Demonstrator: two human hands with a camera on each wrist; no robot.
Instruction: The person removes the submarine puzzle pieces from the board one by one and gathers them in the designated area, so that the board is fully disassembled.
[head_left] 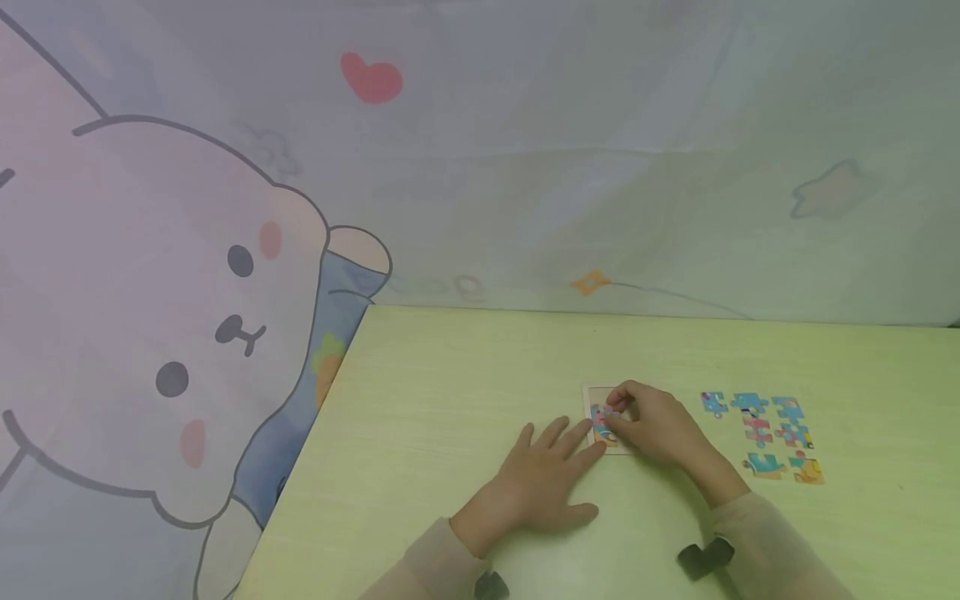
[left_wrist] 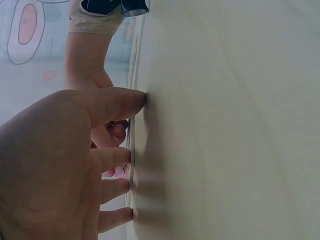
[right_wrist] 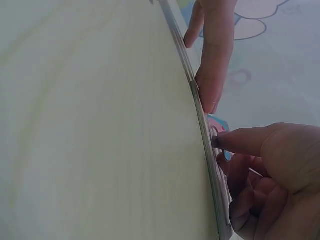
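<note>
A small puzzle tray [head_left: 587,400] with a pale rim lies on the table, with joined colourful pieces [head_left: 598,433] along its left side. My left hand [head_left: 543,483] is spread flat, fingers straight, its fingertips resting at the tray's lower left edge. Over the tray, my right hand [head_left: 660,425] pinches a jigsaw piece [right_wrist: 227,155] between thumb and fingers; most of it is hidden, only a blue bit showing in the right wrist view. The left wrist view shows the left hand's fingers [left_wrist: 117,159] reaching down to the tabletop.
Several loose jigsaw pieces [head_left: 757,429] lie spread to the right of the tray, beyond the right hand. The pale green table [head_left: 450,375] ends at the back against a hanging cloth [head_left: 525,167] printed with a cartoon animal.
</note>
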